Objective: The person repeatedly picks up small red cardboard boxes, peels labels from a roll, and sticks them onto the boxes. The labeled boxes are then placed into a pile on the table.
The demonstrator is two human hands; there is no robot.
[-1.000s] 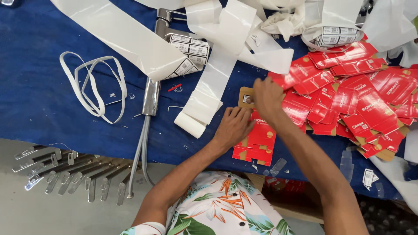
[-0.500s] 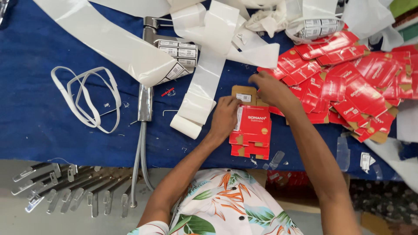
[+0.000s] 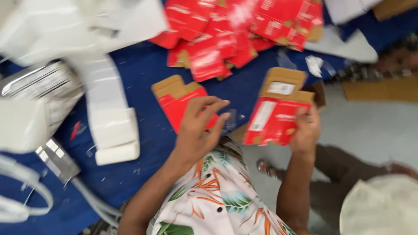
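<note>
Gripping one flat red-and-brown carton (image 3: 275, 114) by its lower right corner, the right hand (image 3: 306, 130) holds it upright off the edge of the blue bench (image 3: 143, 69), thumb in front and fingers behind, forearm rising from below. The left hand (image 3: 197, 130) rests its released grip, fingers spread and slightly curled, on a second flat red carton (image 3: 178, 98) lying on the bench, brown flap pointing away; the left forearm slants in from the lower left across a floral shirt (image 3: 213, 200). Beyond the two cartons, a loose pile of red cartons (image 3: 235, 30) covers the far side of the bench, too blurred to count. One folded white strip (image 3: 111, 130) lies left of the left hand, near a blurred stack of white packs (image 3: 41, 93). White cord (image 3: 21, 196) loops at the lower left.
</note>
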